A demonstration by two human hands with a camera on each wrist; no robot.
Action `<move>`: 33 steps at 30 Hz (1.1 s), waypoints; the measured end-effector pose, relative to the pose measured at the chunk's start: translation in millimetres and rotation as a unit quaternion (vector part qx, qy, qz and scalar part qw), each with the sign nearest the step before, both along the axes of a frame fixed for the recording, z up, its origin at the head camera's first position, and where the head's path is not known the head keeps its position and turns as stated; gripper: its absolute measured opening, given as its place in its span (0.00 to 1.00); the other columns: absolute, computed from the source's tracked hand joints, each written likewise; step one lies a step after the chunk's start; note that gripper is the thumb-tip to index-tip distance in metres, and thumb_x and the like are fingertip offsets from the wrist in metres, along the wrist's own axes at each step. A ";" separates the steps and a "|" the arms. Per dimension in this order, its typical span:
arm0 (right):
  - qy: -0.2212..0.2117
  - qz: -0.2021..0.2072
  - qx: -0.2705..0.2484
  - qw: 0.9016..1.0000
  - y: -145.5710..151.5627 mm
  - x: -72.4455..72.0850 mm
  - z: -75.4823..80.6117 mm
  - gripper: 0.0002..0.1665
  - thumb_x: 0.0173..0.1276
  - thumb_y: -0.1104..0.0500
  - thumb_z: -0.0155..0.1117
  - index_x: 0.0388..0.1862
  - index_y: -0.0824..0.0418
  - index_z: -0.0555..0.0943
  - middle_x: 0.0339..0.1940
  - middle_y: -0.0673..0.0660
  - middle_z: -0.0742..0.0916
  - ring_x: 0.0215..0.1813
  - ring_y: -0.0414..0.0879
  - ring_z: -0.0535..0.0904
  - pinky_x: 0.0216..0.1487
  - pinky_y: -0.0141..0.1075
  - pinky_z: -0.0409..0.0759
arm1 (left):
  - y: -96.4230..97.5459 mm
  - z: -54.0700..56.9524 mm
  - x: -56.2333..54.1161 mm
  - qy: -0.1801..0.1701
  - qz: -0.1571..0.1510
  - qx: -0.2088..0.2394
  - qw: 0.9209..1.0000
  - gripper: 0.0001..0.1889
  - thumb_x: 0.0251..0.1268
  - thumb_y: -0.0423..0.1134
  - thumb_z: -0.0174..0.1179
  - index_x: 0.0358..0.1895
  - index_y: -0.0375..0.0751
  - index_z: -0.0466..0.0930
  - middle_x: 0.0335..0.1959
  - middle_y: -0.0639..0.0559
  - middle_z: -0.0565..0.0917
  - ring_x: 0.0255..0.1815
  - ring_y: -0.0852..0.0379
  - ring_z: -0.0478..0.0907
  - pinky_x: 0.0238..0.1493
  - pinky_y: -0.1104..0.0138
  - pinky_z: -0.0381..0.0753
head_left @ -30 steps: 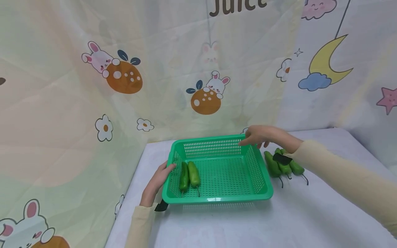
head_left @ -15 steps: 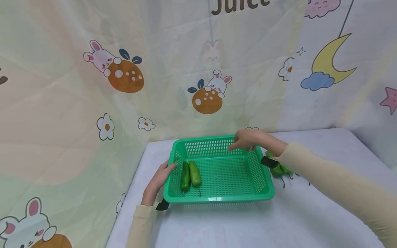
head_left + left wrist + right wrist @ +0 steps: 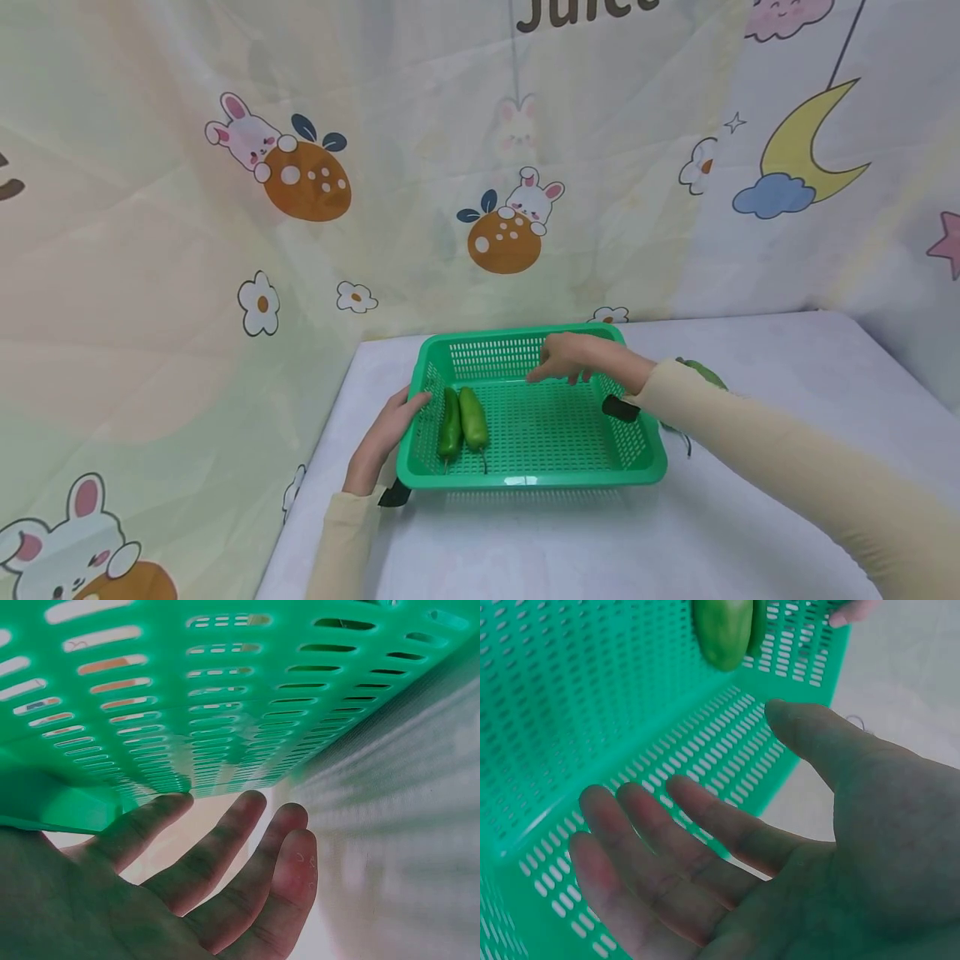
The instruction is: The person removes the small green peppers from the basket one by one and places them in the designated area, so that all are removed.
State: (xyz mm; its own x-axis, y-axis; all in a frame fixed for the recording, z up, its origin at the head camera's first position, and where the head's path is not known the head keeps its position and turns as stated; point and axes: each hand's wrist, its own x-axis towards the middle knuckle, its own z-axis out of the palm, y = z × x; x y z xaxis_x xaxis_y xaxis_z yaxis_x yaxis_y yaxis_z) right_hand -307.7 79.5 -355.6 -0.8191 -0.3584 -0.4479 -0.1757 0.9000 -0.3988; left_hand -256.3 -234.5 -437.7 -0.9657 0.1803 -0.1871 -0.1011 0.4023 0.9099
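Two green peppers (image 3: 473, 419) lie inside the left end of the green basket (image 3: 532, 481); probably light, firm and slick-skinned, they would be best taken round the middle. The left hand (image 3: 384, 433) grips the basket's edge with its thumb hooked over; the right hand (image 3: 568, 357), fingers apart, holds nothing above it.

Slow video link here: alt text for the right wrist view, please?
Right hand, fingers loosely spread and holding nothing, over a green perforated plastic basket. At top, cropped, two long green peppers lie inside; part of the left hand shows at the rim.

1 bskt (image 3: 525, 482), 2 grn peppers (image 3: 473, 418) inside, other peppers (image 3: 707, 372) outside part-hidden, no. unclear, 1 tbl (image 3: 525, 550)
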 end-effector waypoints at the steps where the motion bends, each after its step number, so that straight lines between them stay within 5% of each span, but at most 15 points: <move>1: -0.001 -0.001 0.000 1.000 -3.0 0.0 -1.7 0.26 0.69 0.38 0.64 0.49 0.59 0.82 0.40 0.53 0.83 0.35 0.48 0.83 0.34 0.39 0.82 | -0.2 -0.3 -0.1 0.000 0.001 0.000 1.000 0.29 0.81 0.46 0.45 0.78 0.38 0.58 0.64 0.33 0.77 0.54 0.44 0.82 0.51 0.56 0.85; 6: 0.006 -0.001 0.002 1.000 -17.1 0.4 -10.5 0.22 0.68 0.39 0.66 0.28 0.55 0.77 0.28 0.51 0.78 0.30 0.47 0.82 0.29 0.37 0.80 | -1.5 -2.7 -1.4 0.000 0.005 0.000 1.000 0.29 0.81 0.46 0.45 0.78 0.38 0.59 0.63 0.33 0.78 0.54 0.45 0.82 0.51 0.56 0.84; 11: 0.016 0.004 -0.003 1.000 -28.8 3.9 -15.8 0.31 0.67 0.40 0.68 0.14 0.50 0.63 0.14 0.47 0.66 0.25 0.46 0.80 0.24 0.36 0.78 | -1.9 -2.4 -1.2 0.000 0.005 -0.003 1.000 0.29 0.81 0.46 0.45 0.78 0.38 0.59 0.64 0.33 0.77 0.55 0.44 0.82 0.52 0.55 0.84; 17: 0.010 0.012 -0.006 1.000 -39.5 5.2 -21.7 0.32 0.68 0.40 0.67 0.14 0.50 0.62 0.14 0.46 0.65 0.27 0.48 0.82 0.25 0.37 0.77 | -0.6 -2.6 0.4 0.010 0.007 -0.003 1.000 0.28 0.81 0.46 0.45 0.77 0.38 0.59 0.65 0.33 0.77 0.56 0.44 0.81 0.54 0.53 0.83; 27: 0.000 -0.005 0.003 1.000 -55.6 4.3 -40.2 0.36 0.68 0.42 0.68 0.11 0.49 0.58 0.10 0.46 0.61 0.22 0.47 0.79 0.21 0.36 0.72 | -6.4 -37.0 -19.6 0.014 0.015 -0.003 1.000 0.30 0.80 0.51 0.46 0.78 0.42 0.59 0.65 0.35 0.77 0.56 0.44 0.81 0.53 0.52 0.84; 33: 0.002 -0.007 -0.004 1.000 -65.8 4.9 -44.2 0.29 0.69 0.43 0.67 0.17 0.51 0.63 0.15 0.48 0.66 0.21 0.46 0.72 0.20 0.36 0.70 | -8.4 -35.6 -18.0 0.018 0.017 -0.013 1.000 0.32 0.78 0.55 0.46 0.78 0.43 0.59 0.65 0.37 0.78 0.55 0.48 0.82 0.53 0.53 0.83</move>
State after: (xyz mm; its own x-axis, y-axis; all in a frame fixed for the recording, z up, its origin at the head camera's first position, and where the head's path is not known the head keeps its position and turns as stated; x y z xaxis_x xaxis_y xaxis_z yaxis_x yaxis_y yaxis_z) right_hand -302.8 13.6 -399.8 -0.8261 -0.3503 -0.4415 -0.1644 0.8991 -0.4058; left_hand -274.3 -242.9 -473.4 -0.9773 0.1427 -0.1565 -0.0829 0.4222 0.9027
